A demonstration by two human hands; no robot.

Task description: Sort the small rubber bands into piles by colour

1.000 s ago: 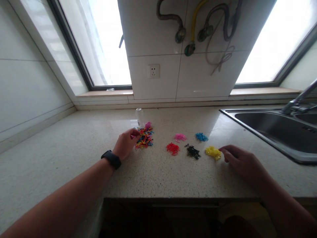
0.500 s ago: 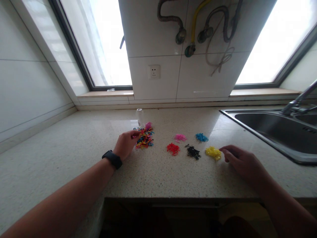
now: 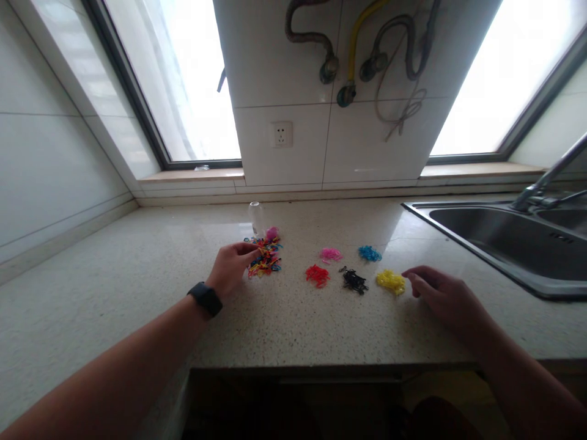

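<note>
My left hand (image 3: 230,267), with a dark watch (image 3: 205,299) on the wrist, reaches into a mixed heap of small coloured rubber bands (image 3: 266,263). Its thumb and index finger are pinched at the heap's left side; what lies between the tips is too small to make out. My right hand (image 3: 438,293) rests on the counter, fingers loosely bent and the tips a little apart, beside a yellow pile of bands (image 3: 391,282). Between the hands lie a red pile (image 3: 317,276), a pink pile (image 3: 331,254), a black pile (image 3: 354,281) and a blue pile (image 3: 369,253).
Behind the mixed heap stands a clear bottle-like container (image 3: 255,219), with a round pink piece (image 3: 272,233) beside it. A steel sink (image 3: 486,238) with a tap (image 3: 532,194) is set into the speckled counter (image 3: 275,330) at right. Hoses and a socket (image 3: 281,134) are on the tiled wall.
My left fingers have shifted slightly within the mixed heap and look straighter and closer together. My right hand stays by the yellow pile. The whole view has moved a little.
</note>
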